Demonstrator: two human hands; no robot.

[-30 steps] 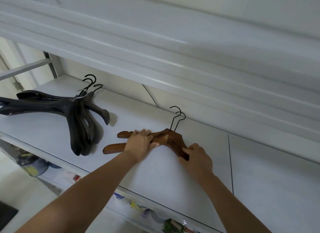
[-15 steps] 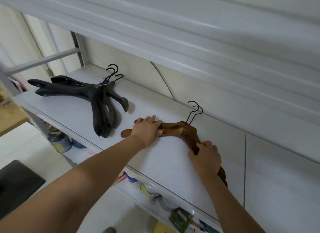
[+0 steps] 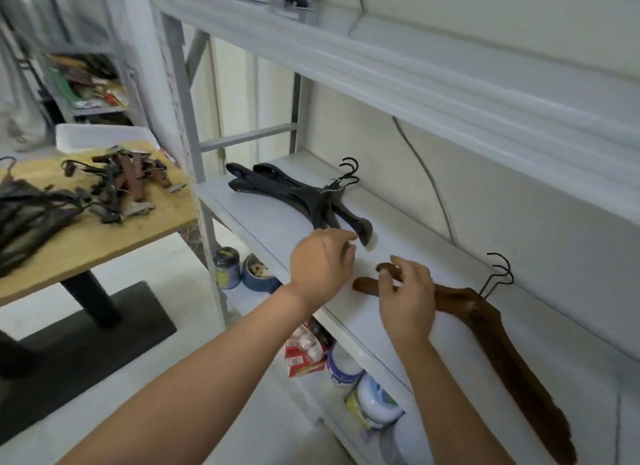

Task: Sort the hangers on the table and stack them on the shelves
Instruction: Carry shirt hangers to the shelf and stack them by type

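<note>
White shelf unit fills right side; wooden table at left. Middle shelf carries two stacks, well apart: brown wooden hangers toward right, black hangers toward left, hooks of both pointing at back wall. Unsorted hanger pile on table — dark clip types, blurred. Left hand above shelf between stacks, fingers loosely curled, gripping nothing. Right hand over left arms of brown hangers, fingers spread — contact unclear. Cans and tubs on lower shelf.
</note>
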